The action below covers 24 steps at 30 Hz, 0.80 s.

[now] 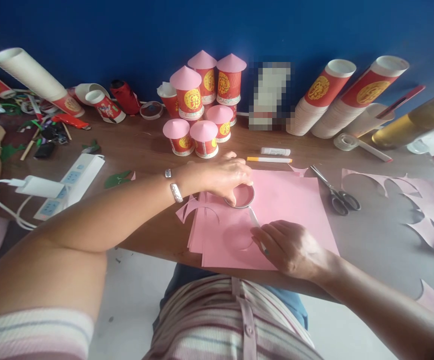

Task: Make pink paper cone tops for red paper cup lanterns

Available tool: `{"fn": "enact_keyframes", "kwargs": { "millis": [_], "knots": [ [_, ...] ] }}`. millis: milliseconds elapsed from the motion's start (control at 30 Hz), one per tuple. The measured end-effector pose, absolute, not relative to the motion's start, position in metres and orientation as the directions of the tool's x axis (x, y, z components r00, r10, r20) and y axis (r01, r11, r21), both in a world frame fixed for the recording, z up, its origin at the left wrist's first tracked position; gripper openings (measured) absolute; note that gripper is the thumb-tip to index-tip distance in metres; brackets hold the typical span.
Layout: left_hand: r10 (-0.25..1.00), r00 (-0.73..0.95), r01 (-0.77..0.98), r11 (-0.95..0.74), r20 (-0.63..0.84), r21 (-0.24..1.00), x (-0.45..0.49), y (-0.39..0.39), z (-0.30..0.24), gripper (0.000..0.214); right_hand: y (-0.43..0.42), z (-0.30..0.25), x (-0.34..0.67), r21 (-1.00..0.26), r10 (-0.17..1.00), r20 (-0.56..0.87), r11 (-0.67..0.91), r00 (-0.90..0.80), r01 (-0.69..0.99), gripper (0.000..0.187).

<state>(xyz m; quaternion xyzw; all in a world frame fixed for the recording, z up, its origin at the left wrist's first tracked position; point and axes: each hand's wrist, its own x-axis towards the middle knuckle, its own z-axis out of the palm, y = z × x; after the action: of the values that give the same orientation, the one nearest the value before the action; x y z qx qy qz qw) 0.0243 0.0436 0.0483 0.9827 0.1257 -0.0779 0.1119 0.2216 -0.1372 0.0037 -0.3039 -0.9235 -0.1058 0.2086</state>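
A stack of pink paper sheets [288, 200] lies on the table in front of me. My left hand [228, 175] grips a round, see-through lid [244, 195] by its rim and holds it flat on the top sheet. In my right hand [288, 245] is a slim white pen [253, 217], its tip at the lid's near edge. A curved line shows on the paper below the lid. Pink offcuts [187, 210] lie by the left edge of the stack. To the right, a pair of scissors [339, 195] rests with dark handles toward me.
Several red cup lanterns with pink cone roofs [204, 130] stand behind the paper. Stacked paper cups [325, 90] lean at the back right, near a tape roll [346, 141]. A power strip [70, 185] sits left. A glue stick [275, 151] and marker [269, 160] lie behind the stack.
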Motion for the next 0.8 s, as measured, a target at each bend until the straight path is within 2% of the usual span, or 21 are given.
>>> {"fn": "enact_keyframes", "kwargs": {
  "millis": [100, 200, 267, 333, 400, 467, 500, 567, 600, 667, 733, 800],
  "knots": [
    [0.239, 0.953, 0.274, -0.942, -0.188, 0.195, 0.025, 0.042, 0.05, 0.039, -0.137, 0.008, 0.227, 0.09, 0.471, 0.506, 0.804, -0.722, 0.588, 0.006],
    [0.246, 0.95, 0.284, -0.937, -0.193, 0.205, 0.024, 0.042, 0.051, 0.037, -0.136, 0.018, 0.237, 0.104, 0.396, 0.621, 0.814, -0.676, 0.572, 0.016],
    [0.247, 0.95, 0.285, -0.936, -0.191, 0.206, 0.024, 0.042, 0.051, 0.038, -0.134, 0.027, 0.244, 0.072, 0.397, 0.674, 0.804, -0.623, 0.59, 0.019],
    [0.243, 0.953, 0.278, -0.939, -0.184, 0.2, 0.023, 0.041, 0.05, 0.04, -0.131, 0.035, 0.25, -0.042, 0.458, 0.712, 0.784, -0.532, 0.619, 0.023],
    [0.242, 0.954, 0.274, -0.942, -0.175, 0.192, 0.023, 0.041, 0.051, 0.041, -0.124, 0.039, 0.255, -0.255, 0.593, 0.718, 0.711, -0.364, 0.655, 0.025],
    [0.248, 0.952, 0.28, -0.942, -0.177, 0.185, 0.024, 0.039, 0.053, 0.039, -0.114, 0.039, 0.257, -0.536, 0.77, 0.626, 0.54, -0.125, 0.649, 0.014],
    [0.254, 0.95, 0.287, -0.939, -0.18, 0.187, 0.024, 0.039, 0.054, 0.034, -0.107, 0.036, 0.258, -0.672, 0.841, 0.541, 0.442, -0.013, 0.594, 0.006],
    [0.269, 0.944, 0.305, -0.932, -0.19, 0.197, 0.023, 0.037, 0.057, 0.024, -0.092, 0.027, 0.258, -0.895, 0.922, 0.359, 0.296, 0.145, 0.335, 0.012],
    [0.276, 0.942, 0.313, -0.928, -0.189, 0.202, 0.022, 0.037, 0.058, 0.022, -0.084, 0.021, 0.259, -0.95, 0.941, 0.288, 0.257, 0.179, 0.181, 0.017],
    [0.279, 0.945, 0.31, -0.929, -0.17, 0.202, 0.019, 0.037, 0.056, 0.03, -0.071, 0.007, 0.259, -0.986, 0.966, 0.158, 0.164, 0.203, -0.011, 0.022],
    [0.265, 0.951, 0.293, -0.936, -0.157, 0.194, 0.016, 0.036, 0.052, 0.05, -0.064, -0.005, 0.26, -0.988, 0.974, 0.076, 0.102, 0.212, -0.115, 0.025],
    [0.252, 0.956, 0.278, -0.94, -0.151, 0.196, 0.013, 0.036, 0.046, 0.063, -0.062, -0.014, 0.261, -0.987, 0.977, 0.029, 0.062, 0.212, -0.148, 0.026]
  ]
}}
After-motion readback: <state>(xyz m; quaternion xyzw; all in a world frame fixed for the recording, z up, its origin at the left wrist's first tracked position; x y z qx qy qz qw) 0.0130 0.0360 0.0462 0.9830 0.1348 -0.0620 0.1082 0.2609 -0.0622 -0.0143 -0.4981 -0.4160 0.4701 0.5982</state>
